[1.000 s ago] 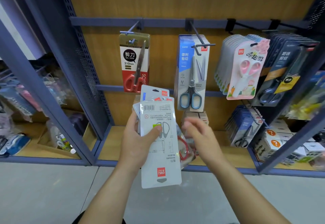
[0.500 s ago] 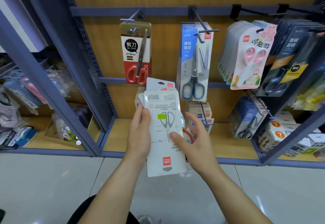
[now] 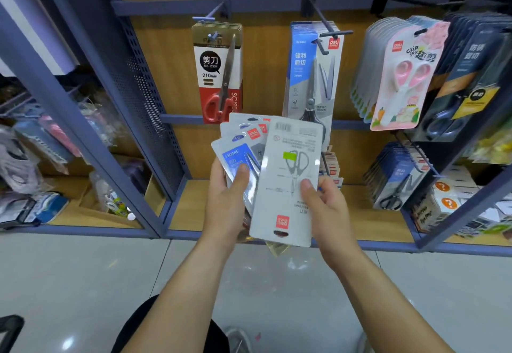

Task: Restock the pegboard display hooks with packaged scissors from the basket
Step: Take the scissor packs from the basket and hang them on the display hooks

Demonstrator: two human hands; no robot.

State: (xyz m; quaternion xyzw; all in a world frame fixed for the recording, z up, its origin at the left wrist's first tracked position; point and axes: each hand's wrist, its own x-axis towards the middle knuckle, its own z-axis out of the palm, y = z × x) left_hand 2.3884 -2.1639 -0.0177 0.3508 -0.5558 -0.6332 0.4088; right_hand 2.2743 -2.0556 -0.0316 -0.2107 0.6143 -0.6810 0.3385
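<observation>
The blue-carded scissors packs (image 3: 310, 75) hang from the centre hook (image 3: 328, 27) of the display and serve as the marker here. Just below them and slightly left, the left hand (image 3: 225, 203) grips a fan of scissors packs (image 3: 241, 145), its thumb curled across the front one and the other fingers behind. Directly below the blue-carded packs, the right hand (image 3: 324, 211) pinches a single white scissors pack (image 3: 286, 186), thumb on its printed back and fingers underneath. This pack is upside down, with its hang hole at the bottom, and its left edge overlaps the fan. Left of the blue-carded packs hang red-handled scissors packs (image 3: 217, 75). To their right hang pink-handled scissors packs (image 3: 404, 75).
</observation>
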